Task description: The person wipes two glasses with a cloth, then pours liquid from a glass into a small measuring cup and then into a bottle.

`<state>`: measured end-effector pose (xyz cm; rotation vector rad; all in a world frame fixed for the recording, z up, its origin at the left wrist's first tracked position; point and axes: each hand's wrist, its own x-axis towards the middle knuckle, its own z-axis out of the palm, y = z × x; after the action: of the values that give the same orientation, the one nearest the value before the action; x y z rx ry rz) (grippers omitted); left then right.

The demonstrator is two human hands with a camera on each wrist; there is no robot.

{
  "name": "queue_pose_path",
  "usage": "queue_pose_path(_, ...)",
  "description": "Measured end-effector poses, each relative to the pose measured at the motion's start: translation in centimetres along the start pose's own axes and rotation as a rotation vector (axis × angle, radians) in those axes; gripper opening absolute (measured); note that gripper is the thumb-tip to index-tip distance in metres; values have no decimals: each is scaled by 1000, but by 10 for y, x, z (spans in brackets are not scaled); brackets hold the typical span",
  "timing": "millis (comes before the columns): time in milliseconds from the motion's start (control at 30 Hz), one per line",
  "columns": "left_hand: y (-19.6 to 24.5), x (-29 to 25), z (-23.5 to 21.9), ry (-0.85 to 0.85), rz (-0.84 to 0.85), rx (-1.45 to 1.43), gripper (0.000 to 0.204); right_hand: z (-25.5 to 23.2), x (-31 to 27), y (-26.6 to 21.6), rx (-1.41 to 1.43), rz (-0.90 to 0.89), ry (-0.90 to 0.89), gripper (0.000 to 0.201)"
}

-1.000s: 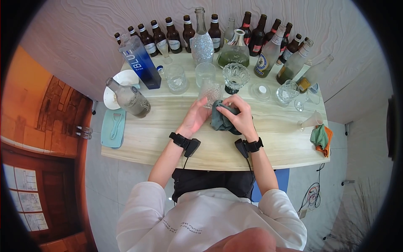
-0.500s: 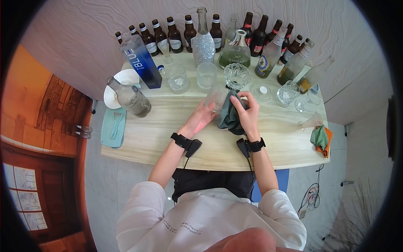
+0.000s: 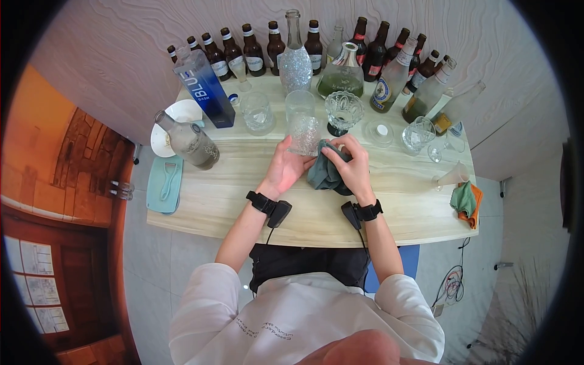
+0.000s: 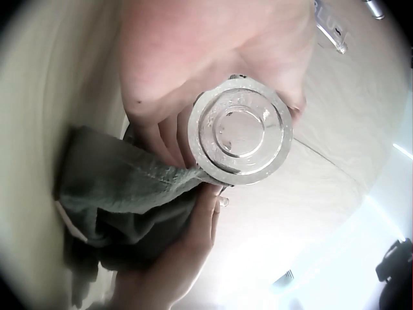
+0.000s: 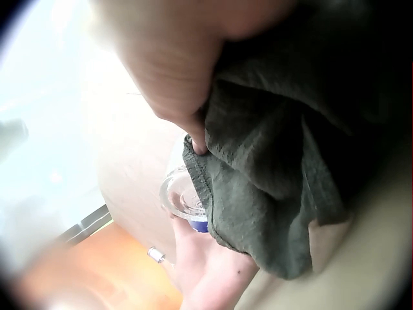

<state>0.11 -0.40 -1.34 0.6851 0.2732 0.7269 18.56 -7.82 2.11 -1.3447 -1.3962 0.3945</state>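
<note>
A clear textured glass [image 3: 304, 135] is held above the table by the left hand [image 3: 283, 170], whose fingers curl behind it. The left wrist view shows the round base of the glass [image 4: 240, 132] between thumb and fingers of the left hand [image 4: 216, 55]. Bunched in the right hand [image 3: 356, 170] is a dark green cloth [image 3: 326, 173], pinched by thumb and fingers against the side of the glass. In the right wrist view the cloth [image 5: 251, 200] covers part of the glass [image 5: 184, 194].
Behind the hands stand two clear glasses [image 3: 258, 115], a footed glass bowl [image 3: 344, 111] and a rhinestone bottle [image 3: 295, 67]. Brown bottles line the back. At left are a grey bottle [image 3: 193, 146] and a blue tray [image 3: 157, 198]; at right, folded cloths [image 3: 463, 199].
The glass tilted toward the right, then came back more upright. The right hand and cloth rose to the right, then moved back down and left.
</note>
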Motion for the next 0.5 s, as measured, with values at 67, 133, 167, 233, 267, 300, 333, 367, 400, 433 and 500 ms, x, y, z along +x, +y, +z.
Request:
queue_pose_path(67, -2, 0, 0, -32, -10, -34, 88, -1, 0, 3, 0, 20, 35, 20)
queue_pose_path(133, -3, -1, -1, -54, -9, -42, 87, -1, 0, 6, 20, 39, 83, 19)
queue_pose_path(167, -4, -1, -2, -58, -3, -35, 87, -2, 0, 7, 26, 52, 99, 19)
queue_pose_path(233, -5, -2, -2, -67, -3, -15, 85, -2, 1, 10, 39, 78, 132, 19)
queue_pose_path(267, -5, -2, -1, -72, -9, -1, 84, -1, 0, 11, 54, 96, 129, 19)
queue_pose_path(300, -5, -3, -1, -77, -15, 13, 83, -1, 0, 11, 70, 114, 126, 19)
queue_pose_path(333, -7, -3, -2, -68, -9, 23, 83, -1, 0, 11, 86, 131, 125, 19)
queue_pose_path(367, -9, -2, -3, -60, -4, 33, 82, -1, 1, 12, 80, 136, 124, 19)
queue_pose_path(400, -10, -1, -4, -51, 0, 43, 81, -1, 1, 12, 75, 141, 124, 19)
queue_pose_path(433, -10, -1, -2, -49, 1, 58, 81, -1, 0, 12, 69, 147, 122, 18)
queue_pose_path(500, -9, -1, 1, -40, 6, 87, 81, 0, 0, 15, 84, 162, 120, 19)
